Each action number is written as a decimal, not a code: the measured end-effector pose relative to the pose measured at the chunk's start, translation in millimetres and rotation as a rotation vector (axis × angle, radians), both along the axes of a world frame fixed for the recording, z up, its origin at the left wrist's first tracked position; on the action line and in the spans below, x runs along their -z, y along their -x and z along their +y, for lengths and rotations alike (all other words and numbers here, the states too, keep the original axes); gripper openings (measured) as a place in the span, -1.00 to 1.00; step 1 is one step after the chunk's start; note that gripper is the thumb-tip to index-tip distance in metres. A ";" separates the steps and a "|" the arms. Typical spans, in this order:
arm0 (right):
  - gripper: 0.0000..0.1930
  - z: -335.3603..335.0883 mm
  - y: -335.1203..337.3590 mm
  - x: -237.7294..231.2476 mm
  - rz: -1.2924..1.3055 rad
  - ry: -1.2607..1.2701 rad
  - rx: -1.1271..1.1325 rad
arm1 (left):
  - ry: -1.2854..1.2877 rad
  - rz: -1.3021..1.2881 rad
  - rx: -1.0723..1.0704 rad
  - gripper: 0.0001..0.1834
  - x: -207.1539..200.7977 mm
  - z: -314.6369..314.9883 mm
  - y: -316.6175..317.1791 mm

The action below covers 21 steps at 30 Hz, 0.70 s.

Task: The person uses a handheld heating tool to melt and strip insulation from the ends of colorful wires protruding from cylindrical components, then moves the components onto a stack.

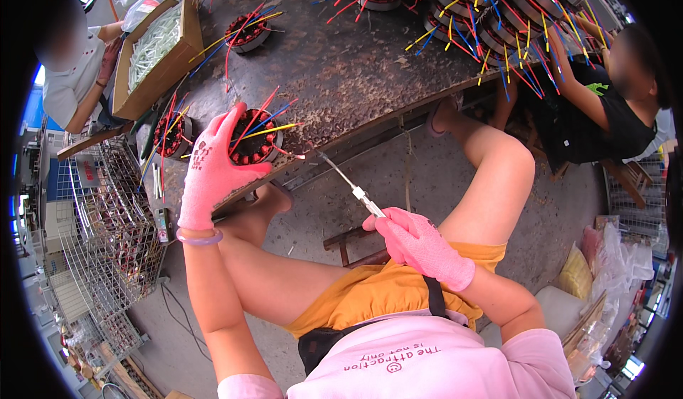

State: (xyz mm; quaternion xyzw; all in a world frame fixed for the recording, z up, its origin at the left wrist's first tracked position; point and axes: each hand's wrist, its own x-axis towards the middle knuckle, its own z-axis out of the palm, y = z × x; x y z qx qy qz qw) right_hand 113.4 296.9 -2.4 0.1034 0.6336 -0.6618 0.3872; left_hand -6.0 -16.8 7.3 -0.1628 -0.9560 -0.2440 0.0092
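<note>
A motor stator (pixel 250 156), ring-shaped with dark red windings and red, blue and yellow leads, sits at the table's near left edge. My left hand (pixel 210 166), in a pink glove, curves around its left side, fingers at the far side and thumb at the near rim. In front of my lap, my right hand (pixel 423 246), gloved alike, is closed on a slim metal rod tool (pixel 361 195) with a white handle part. Its thin tip points left toward the stator, apart from it. A second stator (pixel 172 134) stands just left of my left hand.
Another stator (pixel 247 33) stands farther back on the worn dark table (pixel 341 79). Stacked stators (pixel 491 15) with leads sticking out fill the far right. A wooden box (pixel 160 57) holds white tubes. One person (pixel 78 72) sits at left, another (pixel 597 107) at right. Wire racks (pixel 107 235) stand at left.
</note>
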 end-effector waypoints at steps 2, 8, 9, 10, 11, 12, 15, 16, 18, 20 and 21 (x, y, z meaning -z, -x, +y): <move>-0.72 -1.0 1.3 -5.1 0.007 -0.012 0.012 | -0.013 0.002 0.033 0.03 0.4 0.7 -1.4; -0.72 0.1 2.7 -0.5 0.037 -0.006 0.013 | 0.032 0.058 0.098 0.03 -1.2 3.0 -2.8; -0.72 -0.6 2.7 0.0 0.046 -0.010 0.011 | 0.036 0.061 0.090 0.02 -0.9 4.1 -2.5; -0.71 -1.6 2.6 0.2 0.046 -0.005 0.021 | 0.040 0.065 0.083 0.02 -0.1 6.3 -2.6; -0.70 -2.8 2.6 0.3 0.045 0.001 0.031 | 0.044 0.068 0.075 0.02 0.3 8.2 -2.7; -0.69 -3.5 2.6 0.5 0.044 0.007 0.041 | 0.052 0.070 0.082 0.00 -0.7 9.5 -2.6; -0.70 -4.0 3.2 2.5 0.051 0.003 0.039 | 0.068 0.083 0.101 -0.05 -3.1 10.7 -1.7; -0.71 -3.7 3.1 2.2 0.042 0.018 0.037 | 0.069 0.091 0.104 -0.05 -1.9 9.4 -1.9; -0.73 -2.5 3.1 0.8 0.024 0.046 0.033 | 0.062 0.086 0.096 -0.03 -0.7 8.0 -2.1; -0.73 -2.4 4.4 -2.9 0.017 0.038 0.025 | 0.046 0.060 0.074 0.00 0.4 7.3 -1.9; -0.73 -2.4 4.7 -3.9 0.013 0.034 0.021 | 0.045 0.061 0.075 0.00 1.0 6.9 -2.1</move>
